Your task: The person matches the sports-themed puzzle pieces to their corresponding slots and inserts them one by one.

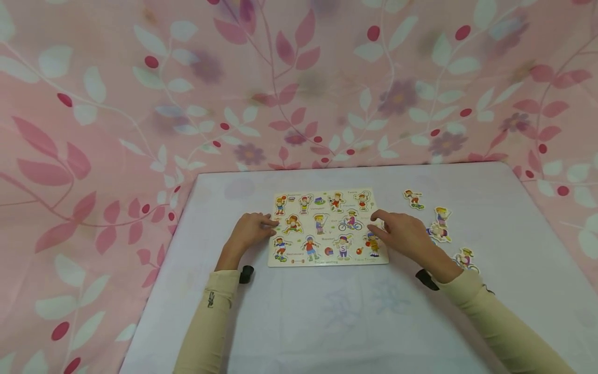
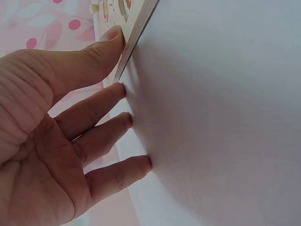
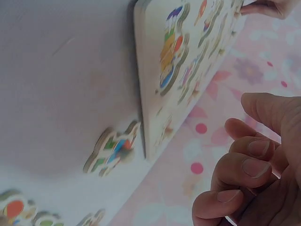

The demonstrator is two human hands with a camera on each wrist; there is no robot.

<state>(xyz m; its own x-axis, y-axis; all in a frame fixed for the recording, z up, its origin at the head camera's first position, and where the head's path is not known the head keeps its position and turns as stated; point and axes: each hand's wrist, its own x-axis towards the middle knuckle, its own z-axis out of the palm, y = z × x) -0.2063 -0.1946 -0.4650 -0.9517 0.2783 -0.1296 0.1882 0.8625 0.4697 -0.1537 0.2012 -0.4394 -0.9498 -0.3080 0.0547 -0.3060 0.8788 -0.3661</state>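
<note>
My left hand (image 1: 249,228) lay open, fingertips (image 2: 123,88) against the left edge of the puzzle board (image 1: 327,228) mid-table; my right hand (image 1: 402,234) hovered loosely curled, empty, at its right edge, loose pieces (image 1: 439,224) just right.

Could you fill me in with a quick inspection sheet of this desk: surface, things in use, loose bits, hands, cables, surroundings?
Surface: table under a pale lilac cloth, flat.
Things in use: puzzle board with cartoon sports figures lies flat at the middle; most figures seated in it.
Clutter: loose puzzle pieces lie on the cloth to the right of the board, about four.
Hands: left hand rests on the cloth, fingertips at the board's left edge, holding nothing. Right hand hovers at the board's right edge, fingers loosely curled; no piece seen in it.
Cables: nothing seen; only a small dark wrist camera by each cuff.
Surroundings: pink leaf-patterned curtain behind and on both sides.
</note>
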